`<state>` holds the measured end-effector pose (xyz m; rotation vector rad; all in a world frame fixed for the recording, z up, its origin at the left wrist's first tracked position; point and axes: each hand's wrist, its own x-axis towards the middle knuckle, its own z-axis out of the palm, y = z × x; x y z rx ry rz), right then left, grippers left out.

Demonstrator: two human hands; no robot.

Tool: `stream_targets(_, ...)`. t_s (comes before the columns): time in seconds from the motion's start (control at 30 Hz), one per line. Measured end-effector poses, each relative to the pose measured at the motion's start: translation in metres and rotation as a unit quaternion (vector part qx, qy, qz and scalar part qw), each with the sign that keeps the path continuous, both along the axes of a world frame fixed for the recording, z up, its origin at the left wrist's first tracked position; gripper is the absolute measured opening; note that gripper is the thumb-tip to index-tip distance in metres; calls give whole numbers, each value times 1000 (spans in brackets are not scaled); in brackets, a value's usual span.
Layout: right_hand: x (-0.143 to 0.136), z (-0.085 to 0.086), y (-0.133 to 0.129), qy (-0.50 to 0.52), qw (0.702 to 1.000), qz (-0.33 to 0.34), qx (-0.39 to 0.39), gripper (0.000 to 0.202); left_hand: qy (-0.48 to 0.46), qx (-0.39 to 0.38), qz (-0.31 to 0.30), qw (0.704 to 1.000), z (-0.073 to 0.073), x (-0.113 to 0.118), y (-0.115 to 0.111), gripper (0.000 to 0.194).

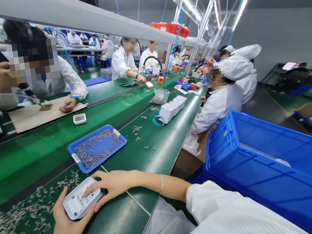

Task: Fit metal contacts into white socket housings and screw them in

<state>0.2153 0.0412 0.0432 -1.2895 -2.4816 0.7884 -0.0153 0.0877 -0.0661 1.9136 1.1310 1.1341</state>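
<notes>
A white plastic housing (82, 199), shallow with small dark spots inside, is held over the near part of the green bench. My left hand (64, 218) is closed around its left and lower edges. Across from it, my right hand (111, 184) grips the other end, one finger reaching into the housing and the thumb along its lower side. Several edges show along that side, so it may be more than one layer; I cannot tell. Small metal pieces with thin stems (22, 227) lie scattered to the left. Just beyond the hands sits a blue tray (114, 150) of similar small pieces.
A stack of white trays (172, 108) and a plastic bag of small parts (160, 96) stand farther along the bench. Opposite, a co-worker (61, 74) holds a tool over a small green board (46, 107). Large blue crates (264, 171) stand at the right.
</notes>
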Motion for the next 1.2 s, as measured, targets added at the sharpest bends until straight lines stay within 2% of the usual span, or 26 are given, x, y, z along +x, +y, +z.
stream_targets(0.1,2,-9,4,15,999,-8,34,48,3,7,-12,1000,6,-1,4,112)
stream_targets(0.2,9,-11,3,28,995,5,93,40,57,18,-41,997,15,-4,1,103)
stream_targets(0.27,15,-10,-4,50,991,-6,121,38,91,35,-21,995,23,-6,-8,100)
stream_targets(0.3,20,-9,-10,65,989,-22,132,38,104,57,-6,993,27,-7,-14,101)
stream_targets(0.37,31,-6,-25,106,981,-79,142,40,113,152,15,982,35,-8,-29,100)
stream_targets(0.47,55,-1,-43,164,964,-173,118,43,101,315,-96,939,45,-7,-43,88)
stream_targets(0.57,80,0,-52,177,957,-208,99,34,165,392,-225,877,51,-5,-48,63)
stream_targets(0.63,89,-3,-53,158,961,-219,66,32,226,383,-276,852,54,-1,-51,48)
stream_targets(0.7,90,-9,-53,115,971,-209,23,33,272,346,-291,850,57,3,-55,36)
stream_targets(0.8,84,-19,-52,78,980,-185,-9,31,289,316,-264,864,57,8,-63,29)
stream_targets(0.9,79,-22,-55,112,974,-195,40,26,284,297,-224,884,53,9,-67,28)
stream_targets(0.97,80,-18,-64,132,965,-208,85,22,286,261,-197,901,50,8,-66,29)
stream_targets(1.03,83,-11,-79,144,963,-204,98,21,294,224,-183,911,48,8,-64,30)
stream_targets(1.13,83,-7,-106,151,972,-172,57,21,311,194,-180,913,47,8,-64,28)
stream_targets(1.2,79,-11,-120,121,978,-168,37,19,310,188,-176,915,48,10,-66,29)
